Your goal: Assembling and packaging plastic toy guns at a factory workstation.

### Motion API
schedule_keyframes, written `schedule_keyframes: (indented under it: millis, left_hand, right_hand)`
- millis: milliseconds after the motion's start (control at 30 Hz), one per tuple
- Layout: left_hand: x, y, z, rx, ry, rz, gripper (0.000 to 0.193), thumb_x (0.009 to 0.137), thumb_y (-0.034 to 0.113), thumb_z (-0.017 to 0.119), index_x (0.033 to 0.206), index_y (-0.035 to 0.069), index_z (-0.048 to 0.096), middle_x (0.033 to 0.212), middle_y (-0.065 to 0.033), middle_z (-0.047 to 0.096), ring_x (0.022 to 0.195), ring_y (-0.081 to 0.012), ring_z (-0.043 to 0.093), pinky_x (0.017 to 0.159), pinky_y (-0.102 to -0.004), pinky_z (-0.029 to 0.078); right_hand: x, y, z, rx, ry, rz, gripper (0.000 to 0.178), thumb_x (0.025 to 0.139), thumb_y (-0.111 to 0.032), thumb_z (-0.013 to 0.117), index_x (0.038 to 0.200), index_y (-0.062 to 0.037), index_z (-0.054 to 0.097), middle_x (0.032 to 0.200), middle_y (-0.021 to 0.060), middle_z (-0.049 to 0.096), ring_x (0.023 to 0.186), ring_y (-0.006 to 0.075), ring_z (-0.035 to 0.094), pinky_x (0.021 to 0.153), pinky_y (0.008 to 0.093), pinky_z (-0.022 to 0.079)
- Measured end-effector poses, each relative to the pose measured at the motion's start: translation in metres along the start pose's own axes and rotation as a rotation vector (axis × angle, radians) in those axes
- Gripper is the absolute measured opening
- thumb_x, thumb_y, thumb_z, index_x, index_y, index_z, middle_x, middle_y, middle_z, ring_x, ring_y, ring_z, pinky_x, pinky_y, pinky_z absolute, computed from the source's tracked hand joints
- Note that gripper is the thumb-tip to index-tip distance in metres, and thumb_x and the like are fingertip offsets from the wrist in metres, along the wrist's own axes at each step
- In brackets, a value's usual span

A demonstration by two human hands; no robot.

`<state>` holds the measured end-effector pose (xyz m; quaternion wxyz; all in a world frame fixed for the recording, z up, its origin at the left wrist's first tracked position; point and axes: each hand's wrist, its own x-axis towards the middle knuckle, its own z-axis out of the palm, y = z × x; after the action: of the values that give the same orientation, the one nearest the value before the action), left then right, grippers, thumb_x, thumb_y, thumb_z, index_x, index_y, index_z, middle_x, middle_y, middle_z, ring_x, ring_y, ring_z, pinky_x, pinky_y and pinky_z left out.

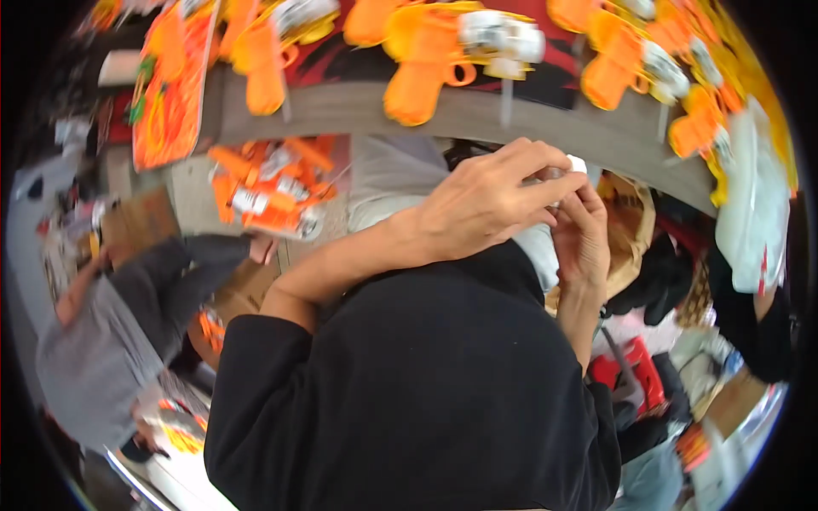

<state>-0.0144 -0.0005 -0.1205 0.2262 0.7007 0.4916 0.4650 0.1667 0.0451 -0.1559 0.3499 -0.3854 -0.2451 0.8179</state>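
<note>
My left hand [498,200] reaches across to the right and meets my right hand [586,234] in front of my chest, just off the table's edge. Between their fingertips is a small white piece [577,163]; its kind is too small and too covered by fingers to make out. Both hands are closed in a pinch around it. Nearest beyond them on the table lies an orange toy gun [417,81] with a clear and white front part. Another orange toy gun [262,68] lies to its left, and one more [613,60] to its right.
The grey table edge [341,106] curves across in front of me. An orange tray [175,94] stands far left, above a clear bag of orange parts [277,187]. Right are a brown paper bag [629,234] and a translucent plastic bag [754,204]. A person in grey [98,349] sits at left.
</note>
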Motion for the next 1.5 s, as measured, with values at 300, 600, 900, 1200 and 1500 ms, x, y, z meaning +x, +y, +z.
schedule_keyframes:
  millis: [300,600,900,1200,1500]
  left_hand:
    - [-0.079,-0.03,-0.031,0.008,0.103,-0.228,0.03,0.078,-0.003,0.076,0.107,0.004,0.073,0.112,-0.0109,0.07,0.098,-0.0234,0.068,0.08,-0.0313,0.057]
    - [-0.149,-0.063,-0.064,0.02,0.424,-0.658,0.016,0.083,-0.003,0.071,0.099,-0.001,0.071,0.088,-0.0104,0.071,0.078,-0.0156,0.068,0.07,-0.0268,0.052]
    - [-0.143,-0.066,-0.052,-0.033,0.519,-0.672,0.014,0.086,-0.003,0.07,0.099,-0.003,0.071,0.086,-0.0081,0.071,0.077,-0.0128,0.067,0.069,-0.0261,0.053]
    - [-0.091,-0.064,0.003,-0.802,0.401,-0.91,0.025,0.089,0.007,0.073,0.108,-0.008,0.069,0.091,-0.0108,0.072,0.076,-0.0146,0.069,0.07,-0.0273,0.058]
    - [-0.065,-0.06,0.014,-0.667,0.114,-0.861,0.024,0.091,0.012,0.072,0.109,-0.004,0.068,0.092,-0.0085,0.072,0.084,-0.014,0.068,0.079,-0.028,0.055]
  right_hand:
    - [0.01,0.043,0.025,-0.24,-0.279,0.243,0.018,0.094,-0.008,0.066,0.11,0.0001,0.068,0.107,0.0073,0.068,0.1,0.0174,0.065,0.093,0.0316,0.05]
    - [0.017,0.023,-0.081,-1.683,0.222,-0.522,0.027,0.09,-0.014,0.068,0.115,-0.0046,0.07,0.115,0.0142,0.068,0.109,0.0299,0.063,0.089,0.0385,0.051]
    - [0.042,0.065,-0.024,-1.427,-0.128,-0.191,0.026,0.09,-0.015,0.068,0.112,-0.0026,0.072,0.112,0.0144,0.071,0.095,0.0282,0.068,0.086,0.0362,0.051]
    - [0.037,0.09,0.017,-0.611,-0.221,-0.061,0.033,0.093,-0.006,0.069,0.122,0.0047,0.06,0.105,0.011,0.071,0.089,0.0157,0.069,0.08,0.027,0.053]
    - [0.015,0.066,0.01,-0.878,0.034,-0.477,0.019,0.086,0.002,0.067,0.104,0.0003,0.071,0.083,0.0114,0.07,0.073,0.0189,0.068,0.065,0.03,0.052]
